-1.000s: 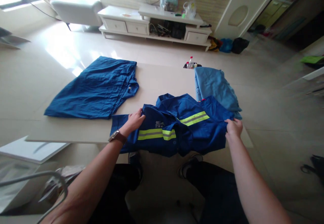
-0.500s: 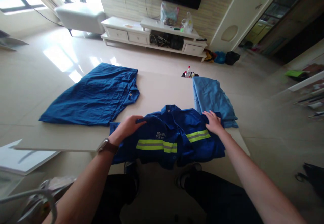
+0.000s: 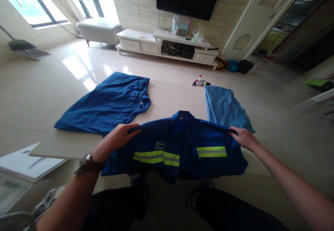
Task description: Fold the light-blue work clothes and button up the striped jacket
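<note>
A dark blue work jacket (image 3: 180, 144) with yellow and grey reflective stripes lies front-up on the near edge of a pale low table (image 3: 169, 98), its hem hanging over the edge. My left hand (image 3: 118, 138) grips the jacket's left shoulder. At the other shoulder my right hand (image 3: 242, 137) grips the cloth. The collar sits between them, pointing away from me. I wear a watch on the left wrist.
A blue garment (image 3: 109, 102) lies spread on the table's left part. A folded light blue garment (image 3: 225, 107) lies at the right. Small bottles (image 3: 199, 82) stand beyond the far edge. A white TV cabinet (image 3: 167, 45) and a white chair (image 3: 97, 29) stand farther back.
Both hands moved outward to the jacket's shoulders and pulled it straight and flat. The right hand went from the side edge to the chest and then to the shoulder. The view tilted up.
</note>
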`<state>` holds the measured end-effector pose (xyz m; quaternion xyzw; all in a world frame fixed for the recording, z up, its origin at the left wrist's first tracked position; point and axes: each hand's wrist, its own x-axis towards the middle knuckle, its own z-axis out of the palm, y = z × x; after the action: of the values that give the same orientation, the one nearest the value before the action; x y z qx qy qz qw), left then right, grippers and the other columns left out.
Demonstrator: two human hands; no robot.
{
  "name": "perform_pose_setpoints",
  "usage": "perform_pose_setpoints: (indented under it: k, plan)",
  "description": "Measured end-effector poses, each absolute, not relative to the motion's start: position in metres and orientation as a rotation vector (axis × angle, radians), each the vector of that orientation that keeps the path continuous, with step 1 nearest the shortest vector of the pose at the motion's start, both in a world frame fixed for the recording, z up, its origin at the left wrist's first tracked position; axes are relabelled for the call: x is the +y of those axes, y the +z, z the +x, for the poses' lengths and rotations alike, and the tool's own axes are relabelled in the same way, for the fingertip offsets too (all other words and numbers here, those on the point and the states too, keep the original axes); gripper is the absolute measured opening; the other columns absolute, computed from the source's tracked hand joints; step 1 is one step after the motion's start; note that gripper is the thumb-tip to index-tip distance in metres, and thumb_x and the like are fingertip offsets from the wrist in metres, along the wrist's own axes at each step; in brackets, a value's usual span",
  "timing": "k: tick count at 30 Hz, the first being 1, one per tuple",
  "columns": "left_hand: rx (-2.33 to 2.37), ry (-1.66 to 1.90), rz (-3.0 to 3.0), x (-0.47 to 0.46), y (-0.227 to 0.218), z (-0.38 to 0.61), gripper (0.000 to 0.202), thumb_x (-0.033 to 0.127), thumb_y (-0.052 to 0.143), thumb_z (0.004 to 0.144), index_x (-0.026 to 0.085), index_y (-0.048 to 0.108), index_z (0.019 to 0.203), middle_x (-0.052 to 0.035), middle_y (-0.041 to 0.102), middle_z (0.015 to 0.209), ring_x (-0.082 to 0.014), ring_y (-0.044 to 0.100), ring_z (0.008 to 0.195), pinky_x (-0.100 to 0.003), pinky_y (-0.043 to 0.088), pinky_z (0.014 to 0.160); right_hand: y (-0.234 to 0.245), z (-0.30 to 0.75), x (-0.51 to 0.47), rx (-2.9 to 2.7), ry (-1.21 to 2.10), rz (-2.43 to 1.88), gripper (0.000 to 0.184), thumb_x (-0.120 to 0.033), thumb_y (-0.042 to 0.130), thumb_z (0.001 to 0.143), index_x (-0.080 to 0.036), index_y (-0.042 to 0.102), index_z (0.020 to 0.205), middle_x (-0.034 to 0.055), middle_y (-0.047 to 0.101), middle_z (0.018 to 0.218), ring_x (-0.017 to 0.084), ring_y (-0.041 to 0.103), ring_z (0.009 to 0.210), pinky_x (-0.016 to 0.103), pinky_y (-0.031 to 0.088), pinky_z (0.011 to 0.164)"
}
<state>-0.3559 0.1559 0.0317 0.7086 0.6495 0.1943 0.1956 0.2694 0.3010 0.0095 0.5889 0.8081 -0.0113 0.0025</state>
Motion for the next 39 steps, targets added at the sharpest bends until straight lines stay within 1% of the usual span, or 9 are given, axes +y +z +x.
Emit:
perform_pose_setpoints:
  k: [5, 10, 14, 18, 21, 24, 29, 34, 39]
  plan:
    - [2.309, 0.6, 2.003, 0.206, 0.075, -0.384, 0.049, 0.057, 0.058, 0.098, 0.019, 0.076, 0.123, -0.0116, 0.079, 0.105, -0.028, 0.072, 0.098, -0.037, 0.052, 0.089, 0.069, 0.276, 0.321, 2.554, 0.329, 1.916, 0.034, -0.041, 0.057, 0.098, -0.022, 0.078, 0.117, 0.0123, 0.081, 0.108, 0.028, 0.075, 0.088, 0.034, 0.046, 0.072]
    - [2.428, 0.721, 2.019, 0.321, 0.166, -0.378, 0.065, 0.052, 0.041, 0.11, -0.006, 0.062, 0.13, -0.0185, 0.068, 0.131, -0.0292, 0.056, 0.129, -0.057, 0.039, 0.112, 0.173, 0.195, 0.431, 2.467, 0.521, 2.089, 0.081, -0.054, 0.023, 0.106, 0.013, 0.065, 0.121, 0.0295, 0.071, 0.117, 0.036, 0.067, 0.114, 0.047, 0.039, 0.083]
    - [2.426, 0.817, 2.03, 0.386, 0.196, -0.347, 0.077, 0.045, 0.057, 0.105, -0.002, 0.029, 0.16, -0.0265, 0.031, 0.168, -0.0391, 0.025, 0.156, -0.067, 0.016, 0.122, 0.206, 0.126, 0.497, 2.492, 0.701, 2.243, 0.093, -0.047, 0.002, 0.102, 0.033, 0.043, 0.124, 0.0432, 0.049, 0.137, 0.046, 0.044, 0.138, 0.062, 0.03, 0.097]
    - [2.158, 0.567, 2.028, 0.355, 0.133, -0.3, 0.077, 0.045, 0.057, 0.103, 0.018, 0.027, 0.168, -0.0205, 0.009, 0.177, -0.0479, 0.005, 0.161, -0.074, 0.018, 0.12, 0.141, 0.092, 0.452, 2.742, 0.333, 1.943, 0.051, -0.031, 0.047, 0.105, 0.002, 0.05, 0.144, 0.03, 0.049, 0.153, 0.041, 0.043, 0.141, 0.067, 0.033, 0.108]
    - [2.038, 0.348, 1.803, 0.276, 0.063, -0.265, 0.072, 0.048, 0.046, 0.106, 0.013, 0.027, 0.166, -0.0282, 0.018, 0.173, -0.0474, 0.015, 0.16, -0.073, 0.026, 0.118, 0.064, 0.107, 0.353, 2.799, 0.067, 1.767, 0.043, -0.033, 0.05, 0.103, -0.013, 0.058, 0.14, 0.0195, 0.058, 0.149, 0.037, 0.046, 0.14, 0.06, 0.044, 0.107]
    - [1.988, 0.227, 1.704, 0.181, 0.022, -0.238, 0.064, 0.045, 0.056, 0.1, 0.02, 0.042, 0.158, -0.0228, 0.031, 0.17, -0.0399, 0.029, 0.158, -0.062, 0.034, 0.12, 0.006, 0.151, 0.243, 2.768, -0.14, 1.808, 0.039, -0.039, 0.046, 0.103, -0.022, 0.061, 0.135, 0.015, 0.062, 0.146, 0.033, 0.053, 0.137, 0.056, 0.05, 0.104]
    - [1.781, 0.285, 1.766, 0.025, 0.024, -0.206, 0.034, 0.033, 0.055, 0.099, 0.024, 0.065, 0.13, -0.0129, 0.064, 0.139, -0.029, 0.059, 0.131, -0.051, 0.042, 0.115, -0.023, 0.256, 0.092, 2.619, -0.421, 1.947, 0.039, -0.049, 0.046, 0.098, -0.025, 0.071, 0.117, 0.0123, 0.071, 0.132, 0.032, 0.064, 0.127, 0.056, 0.053, 0.106]
    - [1.848, 0.509, 1.823, -0.108, 0.026, -0.182, 0.023, 0.017, 0.051, 0.096, 0.022, 0.068, 0.111, -0.0091, 0.07, 0.115, -0.0259, 0.064, 0.113, -0.046, 0.05, 0.105, -0.035, 0.336, -0.025, 2.526, -0.539, 2.193, 0.05, -0.062, 0.048, 0.094, -0.025, 0.074, 0.115, 0.0122, 0.075, 0.125, 0.035, 0.069, 0.121, 0.058, 0.055, 0.105]
    - [2.025, 0.956, 1.713, -0.183, -0.003, -0.182, 0.026, 0.019, 0.052, 0.097, 0.025, 0.065, 0.118, -0.0092, 0.066, 0.127, -0.0261, 0.061, 0.122, -0.047, 0.049, 0.109, -0.036, 0.321, -0.098, 2.785, -0.131, 2.274, 0.06, -0.06, 0.048, 0.097, -0.018, 0.063, 0.138, 0.0174, 0.056, 0.155, 0.044, 0.04, 0.151, 0.067, 0.037, 0.121]
